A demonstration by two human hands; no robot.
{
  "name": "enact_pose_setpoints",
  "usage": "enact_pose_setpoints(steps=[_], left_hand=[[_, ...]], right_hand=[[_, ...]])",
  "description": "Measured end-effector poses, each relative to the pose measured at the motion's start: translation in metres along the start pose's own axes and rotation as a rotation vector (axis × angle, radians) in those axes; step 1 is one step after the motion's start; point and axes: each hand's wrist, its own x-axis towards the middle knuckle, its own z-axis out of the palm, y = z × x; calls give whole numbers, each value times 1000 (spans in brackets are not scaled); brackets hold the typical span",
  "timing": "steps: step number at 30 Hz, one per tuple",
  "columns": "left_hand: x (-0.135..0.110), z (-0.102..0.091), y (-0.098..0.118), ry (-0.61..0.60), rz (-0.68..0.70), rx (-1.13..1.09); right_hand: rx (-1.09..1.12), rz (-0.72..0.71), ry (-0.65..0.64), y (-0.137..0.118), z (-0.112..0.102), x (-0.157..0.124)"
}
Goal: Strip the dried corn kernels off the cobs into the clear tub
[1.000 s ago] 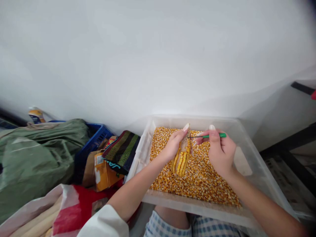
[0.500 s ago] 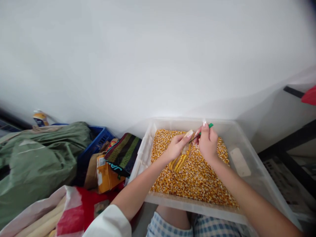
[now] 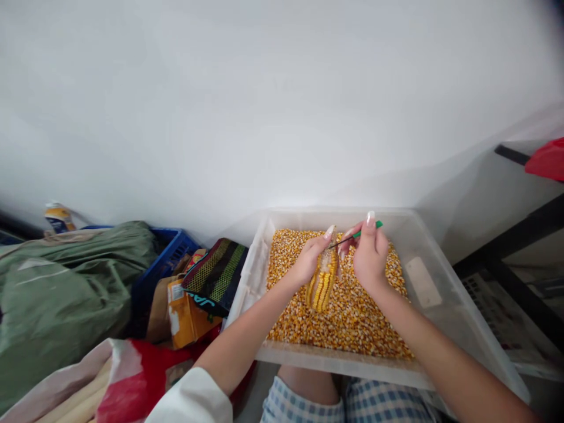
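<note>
My left hand [image 3: 311,262] grips a partly stripped corn cob [image 3: 323,285], its upper end pressed between my fingers and thumb. My right hand [image 3: 370,257] pinches a green-handled pick [image 3: 362,232], whose thin dark shaft reaches across to the top of the cob. Rows of yellow kernels show on the cob's lower part, and its upper part looks bare and pale. Both hands hover over a deep layer of loose corn kernels [image 3: 352,314] inside a clear plastic bin [image 3: 335,363]. My fingers hide part of the cob's top.
A green cloth bag [image 3: 66,282], a blue crate [image 3: 165,264], an orange carton [image 3: 185,317] and a striped mesh pouch [image 3: 215,276] crowd the bin's left. A red-and-white bag [image 3: 123,376] lies lower left. A black metal frame [image 3: 520,241] stands right, and a white wall rises behind.
The cob has swung from a tilt to nearly upright in my left hand. Over the last second my right hand has moved left, bringing the pick's tip to the top of the cob.
</note>
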Motion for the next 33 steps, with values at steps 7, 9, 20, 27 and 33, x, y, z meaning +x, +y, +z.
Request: enact_pose_setpoints(steps=[7,9,20,27,33], left_hand=[[1,4,2,-8,-15,-36],[1,3,2,-4,-12,-26],[2,-2,-4,71,2,59],[2,-1,-1,69,-17,18],[1,-2,-1,54,-33,-3]], right_hand=[[-151,-132,-54,2,-3,-6],[-134,-129,-45,1,-3,-6],[-118,-131,-2,-2,-4,-4],[-99,-149,0,-4,-3,-5],[-116,-154,-12,-5,-3,-6]])
